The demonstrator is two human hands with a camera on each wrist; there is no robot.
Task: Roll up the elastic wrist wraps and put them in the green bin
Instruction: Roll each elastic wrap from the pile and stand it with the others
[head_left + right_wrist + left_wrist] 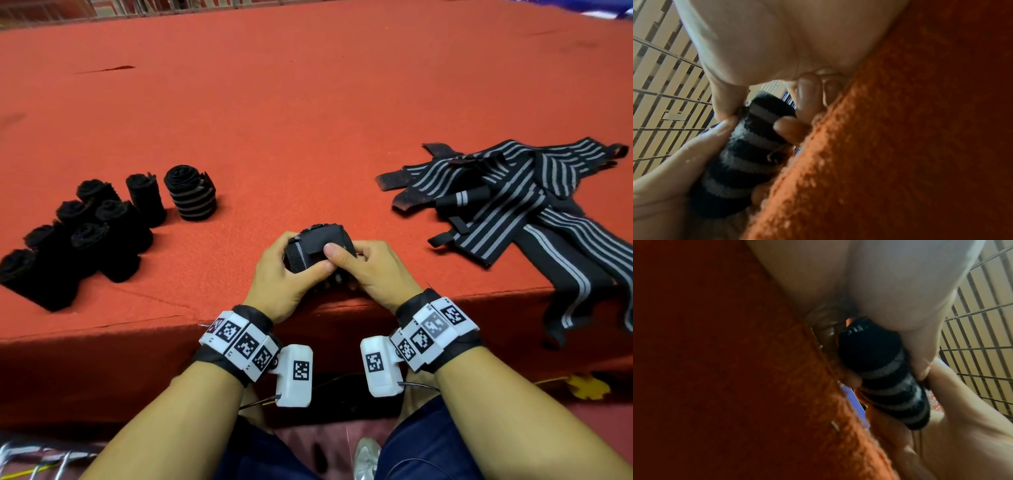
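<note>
— two hands on one roll, that's what i have. my left hand point(279, 274) and right hand point(368, 270) both curl round the striped wrap roll point(317, 248) at the near edge of the red table point(308, 102), thumbs pressing on its top flap.

— where does the roll sit in the grip?

— between the palms, lying crosswise; from the left wrist view its grey bands point(885, 382) run out past my thumb, with fingers tucked beneath it against the felt. whether it rests on the table i can't quite tell, the wrist views are blurred there.

— and the rest?

— finished rolls point(85, 226) stand on end in a cluster well to the left, one striped roll point(190, 193) at their right end. unrolled wraps point(513, 202) lie in a loose heap to the right, some ends hanging over the table's near edge. marker bands point(239, 342) sit on both wrists.
</note>
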